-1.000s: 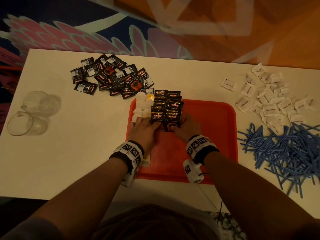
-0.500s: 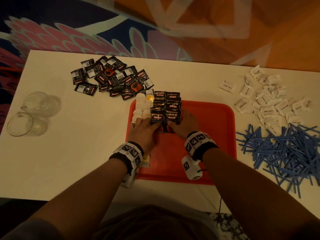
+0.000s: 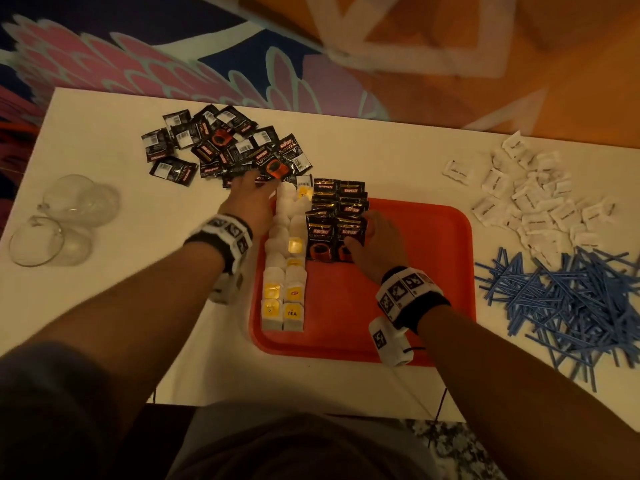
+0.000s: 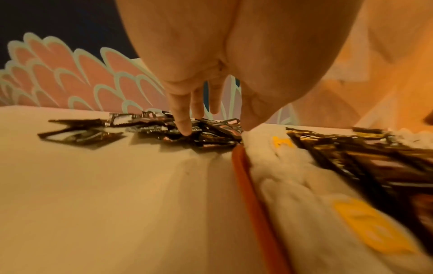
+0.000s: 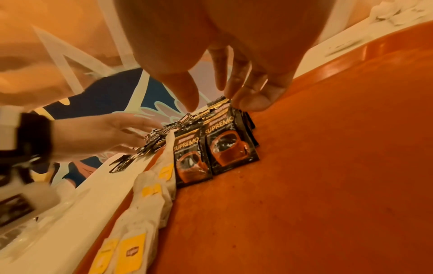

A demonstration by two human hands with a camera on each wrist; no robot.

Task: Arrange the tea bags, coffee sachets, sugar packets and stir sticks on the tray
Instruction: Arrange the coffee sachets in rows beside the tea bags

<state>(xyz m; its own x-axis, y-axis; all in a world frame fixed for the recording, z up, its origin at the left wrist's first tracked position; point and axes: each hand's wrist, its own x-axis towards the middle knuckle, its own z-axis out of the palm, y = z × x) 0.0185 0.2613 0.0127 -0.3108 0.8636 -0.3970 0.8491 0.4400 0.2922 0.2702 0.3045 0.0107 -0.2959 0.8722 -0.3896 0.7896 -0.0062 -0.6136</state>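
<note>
The red tray [image 3: 433, 271] holds two columns of white tea bags [image 3: 285, 271] along its left side. Beside them lie two overlapping rows of black coffee sachets [image 3: 337, 216]. My left hand [image 3: 254, 183] reaches past the tray's far left corner. Its straight fingers [image 4: 186, 132] touch the loose coffee sachet pile [image 3: 225, 147]; nothing is gripped. My right hand [image 3: 363, 233] rests on the tray at the rows' right side. Its relaxed fingertips [image 5: 253, 102] touch the edge of the front sachets [image 5: 225, 144].
White sugar packets [image 3: 530, 202] lie scattered at the table's far right, with a heap of blue stir sticks [image 3: 571, 299] in front of them. Clear glass cups [image 3: 52, 220] lie at the left edge. The tray's right half is bare.
My left hand left the sachet rows on the tray and moved up and left to the loose coffee pile. The right hand stays beside the rows.
</note>
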